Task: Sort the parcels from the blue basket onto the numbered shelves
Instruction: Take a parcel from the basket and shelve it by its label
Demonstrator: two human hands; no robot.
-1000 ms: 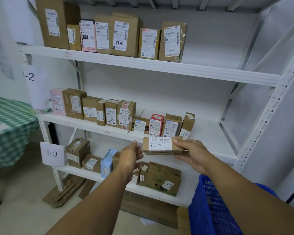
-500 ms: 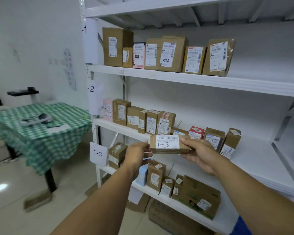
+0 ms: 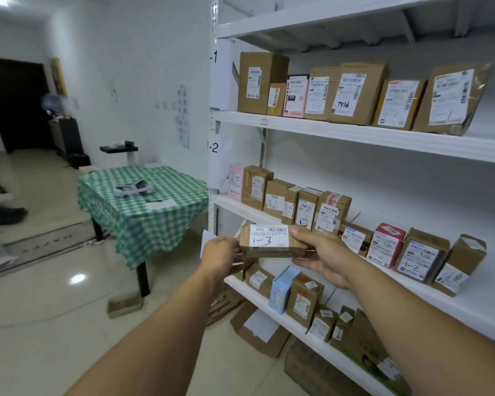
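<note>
I hold a flat brown parcel (image 3: pixel 272 242) in front of the white shelving, its white label handwritten "1-3". My left hand (image 3: pixel 222 257) grips its left end and my right hand (image 3: pixel 323 257) grips its right end, thumb on top. The parcel hangs in the air at the height of the middle shelf (image 3: pixel 240 208), which is tagged "-2" (image 3: pixel 214 147). Beneath it the lowest shelf (image 3: pixel 269 305) carries several small boxes, among them a light blue one (image 3: pixel 283 287). The top shelf (image 3: pixel 355 132) is tagged "-1" and carries larger parcels. The blue basket is out of view.
A table with a green checked cloth (image 3: pixel 143 201) stands left of the shelving, with a headset and paper on it. Flattened cardboard and boxes (image 3: pixel 257 332) lie on the floor under the lowest shelf. Glossy tiled floor spreads to the left, with a dark doorway (image 3: pixel 12 104) behind.
My view has swung left, so the basket has left the frame and the table has come in. My left hand has closed onto the parcel's left end; before, only my right hand held it.
</note>
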